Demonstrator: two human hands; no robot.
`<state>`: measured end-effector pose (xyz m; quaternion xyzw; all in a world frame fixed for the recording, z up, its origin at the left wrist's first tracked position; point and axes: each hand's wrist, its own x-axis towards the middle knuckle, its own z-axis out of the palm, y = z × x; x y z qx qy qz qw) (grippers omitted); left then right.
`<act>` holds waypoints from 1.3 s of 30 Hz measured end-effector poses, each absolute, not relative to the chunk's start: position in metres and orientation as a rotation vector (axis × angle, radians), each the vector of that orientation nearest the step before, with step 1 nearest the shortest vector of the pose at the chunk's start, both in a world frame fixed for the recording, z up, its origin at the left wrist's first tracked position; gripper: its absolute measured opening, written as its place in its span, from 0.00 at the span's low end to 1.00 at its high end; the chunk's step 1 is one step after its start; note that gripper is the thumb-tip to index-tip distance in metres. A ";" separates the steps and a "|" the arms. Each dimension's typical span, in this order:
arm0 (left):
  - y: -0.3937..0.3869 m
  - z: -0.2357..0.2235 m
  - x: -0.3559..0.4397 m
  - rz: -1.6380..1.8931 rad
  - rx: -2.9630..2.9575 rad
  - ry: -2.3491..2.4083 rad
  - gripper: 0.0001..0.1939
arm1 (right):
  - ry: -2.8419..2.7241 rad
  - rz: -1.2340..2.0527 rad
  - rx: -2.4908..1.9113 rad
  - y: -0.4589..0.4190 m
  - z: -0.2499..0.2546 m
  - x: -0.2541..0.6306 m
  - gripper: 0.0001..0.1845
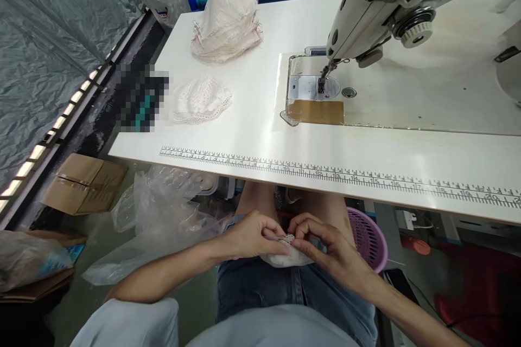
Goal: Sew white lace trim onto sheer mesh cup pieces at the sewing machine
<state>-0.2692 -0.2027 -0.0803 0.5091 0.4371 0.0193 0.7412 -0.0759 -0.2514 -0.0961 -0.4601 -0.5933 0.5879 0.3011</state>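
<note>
A small piece of white fabric (287, 259) with a lacy edge rests over my lap, below the table's front edge. My left hand (260, 236) pinches its edge between thumb and fingers. From the other side my right hand (319, 238) pinches the same edge, its fingertips close to those of the left. What lies right between the fingertips is too small to make out. On the table, a white lace piece (203, 100) with a scalloped border lies flat. Behind it sits a rounded bundle of off-white cloth (230, 19) with frayed, pinkish thread ends.
A sewing machine (382, 16) stands on the white table (244, 141), which has a printed ruler along its front edge. Clear plastic bags (163, 227) and a cardboard box (83, 184) are on the floor at left. A purple basket (368, 238) stands by my right leg.
</note>
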 end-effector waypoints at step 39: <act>-0.201 -0.082 -0.270 0.063 1.074 1.009 0.14 | -1.517 1.688 -1.203 -0.252 -0.093 -0.070 0.11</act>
